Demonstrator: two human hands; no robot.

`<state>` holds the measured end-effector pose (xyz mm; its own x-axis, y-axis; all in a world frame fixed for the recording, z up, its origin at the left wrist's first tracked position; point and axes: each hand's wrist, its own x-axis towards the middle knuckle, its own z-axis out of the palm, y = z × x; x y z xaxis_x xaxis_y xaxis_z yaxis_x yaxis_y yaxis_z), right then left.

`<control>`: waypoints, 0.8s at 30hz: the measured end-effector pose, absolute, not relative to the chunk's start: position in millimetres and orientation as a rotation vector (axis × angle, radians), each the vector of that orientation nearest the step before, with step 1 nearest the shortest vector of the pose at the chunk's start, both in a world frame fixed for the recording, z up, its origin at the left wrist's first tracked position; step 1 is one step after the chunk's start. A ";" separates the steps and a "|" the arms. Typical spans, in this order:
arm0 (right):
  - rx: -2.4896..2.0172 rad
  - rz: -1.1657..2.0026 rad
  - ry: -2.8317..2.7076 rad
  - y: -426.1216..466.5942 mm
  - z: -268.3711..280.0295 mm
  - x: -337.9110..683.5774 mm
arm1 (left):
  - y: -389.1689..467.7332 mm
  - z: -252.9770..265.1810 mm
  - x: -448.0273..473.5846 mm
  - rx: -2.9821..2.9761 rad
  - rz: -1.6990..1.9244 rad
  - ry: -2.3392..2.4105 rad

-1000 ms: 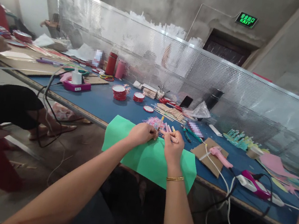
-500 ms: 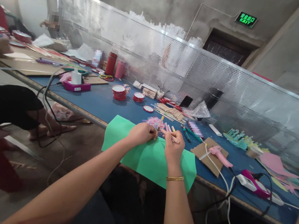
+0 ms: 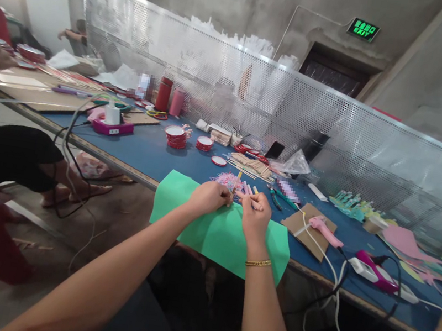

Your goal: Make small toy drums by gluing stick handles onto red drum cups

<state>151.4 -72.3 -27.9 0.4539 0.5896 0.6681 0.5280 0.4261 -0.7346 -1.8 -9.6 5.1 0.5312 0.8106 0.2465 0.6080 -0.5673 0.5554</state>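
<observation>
Step in hand, by appearance: close finger work on a yellow-tipped stick [image 3: 238, 177], upright above the far edge of a green sheet [image 3: 214, 234]. In left hand [image 3: 211, 197], pinched nearly closed: the same stick. In right hand [image 3: 257, 213], curled: apparently a pale stick [image 3: 256, 205], partly hidden. Next, probably hold left pinch steady; guide right grip precisely. On blue table [image 3: 122, 151]: red-rimmed discs [image 3: 175, 138], pink glue gun [image 3: 327, 232] on cardboard [image 3: 314, 248]. Behind: perforated screen [image 3: 153, 37], lit exit sign [image 3: 363, 30].

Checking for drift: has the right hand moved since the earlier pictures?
No, not visibly: the right hand sits just left of the pliers, as before.
</observation>
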 end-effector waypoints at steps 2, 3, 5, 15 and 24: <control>-1.217 0.086 -1.132 -71.8 -28.4 151.9 | -8.7 4.5 -1.5 2.360 0.685 1.170; -1.218 0.104 -1.114 -71.7 -28.5 152.1 | -8.3 4.1 -1.4 2.355 0.687 1.172; -1.210 0.119 -1.107 -71.6 -28.7 152.2 | -7.8 3.4 -1.4 2.349 0.697 1.177; -1.217 0.102 -1.080 -74.8 -25.1 149.8 | -9.2 6.8 0.6 2.368 0.719 1.226; -1.192 0.130 -1.120 -76.9 -23.6 148.7 | -4.7 4.9 -0.3 2.395 0.678 1.186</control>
